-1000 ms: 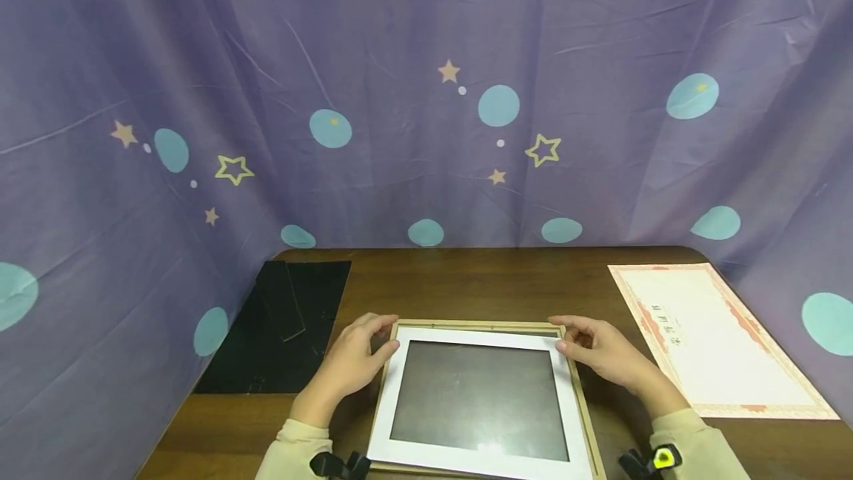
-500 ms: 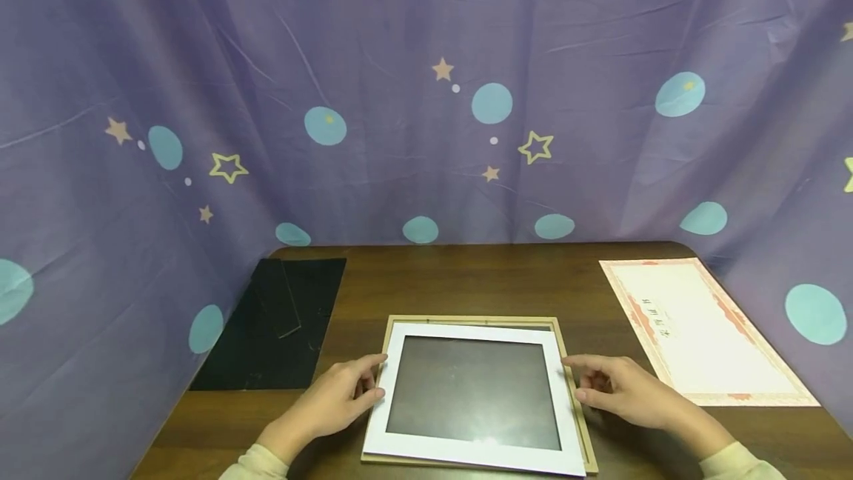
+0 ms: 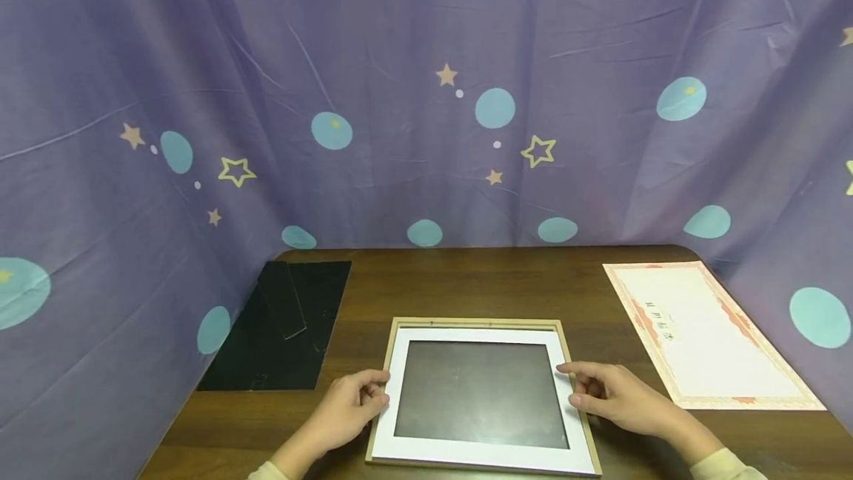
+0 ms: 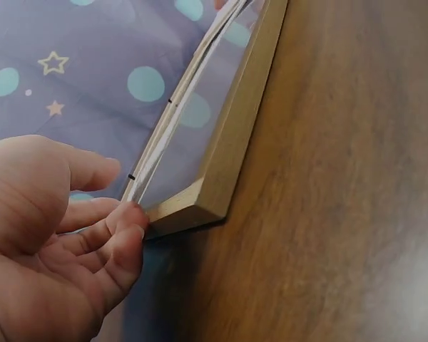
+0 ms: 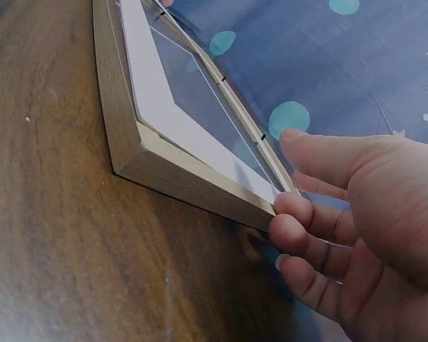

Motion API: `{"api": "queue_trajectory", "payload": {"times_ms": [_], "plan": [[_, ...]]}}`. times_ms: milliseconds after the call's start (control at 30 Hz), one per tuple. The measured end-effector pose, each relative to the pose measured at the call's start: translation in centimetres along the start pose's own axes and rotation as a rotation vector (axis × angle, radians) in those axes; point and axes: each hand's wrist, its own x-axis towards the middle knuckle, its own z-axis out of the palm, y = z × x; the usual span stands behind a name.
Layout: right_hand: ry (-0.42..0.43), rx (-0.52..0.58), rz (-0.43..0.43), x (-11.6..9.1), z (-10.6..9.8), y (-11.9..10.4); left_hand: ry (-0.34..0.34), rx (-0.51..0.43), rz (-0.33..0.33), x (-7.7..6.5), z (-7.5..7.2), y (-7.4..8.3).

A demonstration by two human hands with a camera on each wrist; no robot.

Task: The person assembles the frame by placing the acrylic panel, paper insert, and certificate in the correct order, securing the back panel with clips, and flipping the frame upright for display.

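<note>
A white mat is now lying squarer within a light wooden frame at the table's near middle; half a second ago its near right corner was jutting over the rim, so it is probably coming into line. The left hand is touching the frame's left side, fingers loosely bent, a narrow gap to the thumb. The right hand is reaching its forefinger to the right edge, thumb slightly apart, gripping nothing.

White mat, tan frame, black panel, brown table, blue-spotted purple curtain
</note>
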Motion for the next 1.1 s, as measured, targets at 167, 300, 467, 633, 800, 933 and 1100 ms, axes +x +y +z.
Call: {"api": "queue_trajectory", "payload": {"times_ms": [167,300,467,633,800,933,1100], "plan": [[0.011,-0.007,-0.006,0.1,0.1,0.0,0.013,-0.003,-0.016,0.1,0.3,0.3],[0.029,-0.003,-0.015,0.3,0.2,0.1,0.014,-0.044,-0.025,0.1,0.4,0.6],[0.037,0.023,0.002,0.3,0.4,0.3,0.024,-0.046,-0.033,0.2,0.5,0.8],[0.046,0.013,0.001,0.5,0.4,0.4,0.045,0.022,-0.001,0.5,0.7,0.9],[0.050,0.007,-0.003,0.5,0.5,0.4,0.048,0.117,0.036,0.6,0.9,1.1],[0.048,0.012,0.008,0.5,0.4,0.4,0.030,0.149,0.053,0.6,1.0,1.3],[0.041,0.001,0.001,0.5,0.3,0.2,0.035,0.224,0.091,0.5,0.8,1.3]]}}
